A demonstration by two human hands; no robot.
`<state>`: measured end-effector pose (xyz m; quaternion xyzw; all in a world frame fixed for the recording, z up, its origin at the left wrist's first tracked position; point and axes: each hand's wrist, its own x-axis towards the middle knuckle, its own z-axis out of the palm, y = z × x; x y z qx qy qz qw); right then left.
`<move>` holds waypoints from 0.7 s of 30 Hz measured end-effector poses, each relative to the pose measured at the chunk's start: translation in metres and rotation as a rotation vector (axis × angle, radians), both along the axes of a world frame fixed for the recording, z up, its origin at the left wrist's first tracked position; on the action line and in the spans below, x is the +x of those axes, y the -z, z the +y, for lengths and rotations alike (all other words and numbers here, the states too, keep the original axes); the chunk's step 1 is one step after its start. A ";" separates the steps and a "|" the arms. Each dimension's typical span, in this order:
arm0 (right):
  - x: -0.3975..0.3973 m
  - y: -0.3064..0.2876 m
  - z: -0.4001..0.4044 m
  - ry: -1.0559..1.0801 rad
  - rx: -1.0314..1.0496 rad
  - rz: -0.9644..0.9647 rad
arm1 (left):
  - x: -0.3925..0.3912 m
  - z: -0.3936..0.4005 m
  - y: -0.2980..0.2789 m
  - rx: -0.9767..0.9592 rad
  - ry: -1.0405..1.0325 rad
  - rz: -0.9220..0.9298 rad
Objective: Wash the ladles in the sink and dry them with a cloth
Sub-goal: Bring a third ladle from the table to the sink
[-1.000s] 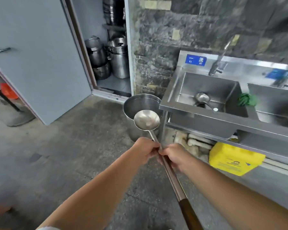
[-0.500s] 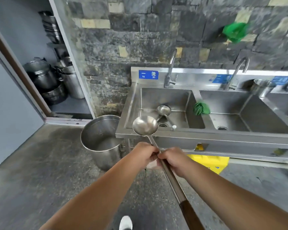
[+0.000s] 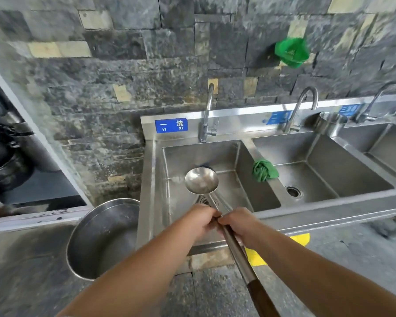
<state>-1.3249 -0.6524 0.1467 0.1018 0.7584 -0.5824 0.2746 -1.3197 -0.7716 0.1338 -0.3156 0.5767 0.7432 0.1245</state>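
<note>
You've got the ladle [image 3: 201,180] by its metal shaft, left hand [image 3: 200,223] and right hand [image 3: 239,224] both wrapped tight around it, bowl hanging over the left sink [image 3: 256,179]. It's stiff steel and probably bowl-heavy on that long handle, slick once wet. I'd keep one hand back on the wooden grip [image 3: 262,298] for leverage.

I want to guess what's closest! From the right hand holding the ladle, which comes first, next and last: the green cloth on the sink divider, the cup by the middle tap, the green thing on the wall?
From the right hand, in the head view:
1. Green cloth, on the divider, just beyond and right.
2. Metal cup, back ledge, farther right.
3. Green thing, high on the wall, farthest.
</note>
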 end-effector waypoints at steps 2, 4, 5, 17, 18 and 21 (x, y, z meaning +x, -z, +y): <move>-0.025 0.002 -0.017 0.027 -0.023 -0.022 | -0.025 -0.016 -0.001 0.008 0.019 0.008; -0.047 0.005 -0.031 0.056 -0.043 -0.048 | -0.048 -0.031 0.000 -0.001 0.032 0.010; -0.059 0.008 -0.038 0.066 -0.043 -0.061 | -0.061 -0.037 0.002 -0.002 0.037 0.001; -0.207 0.069 -0.092 0.174 -0.106 -0.246 | -0.208 -0.078 0.052 -0.015 0.030 -0.093; -0.219 0.076 -0.095 0.164 -0.102 -0.255 | -0.219 -0.080 0.057 -0.019 0.028 -0.104; -0.250 0.098 -0.103 0.147 -0.092 -0.277 | -0.246 -0.086 0.073 -0.055 0.042 -0.135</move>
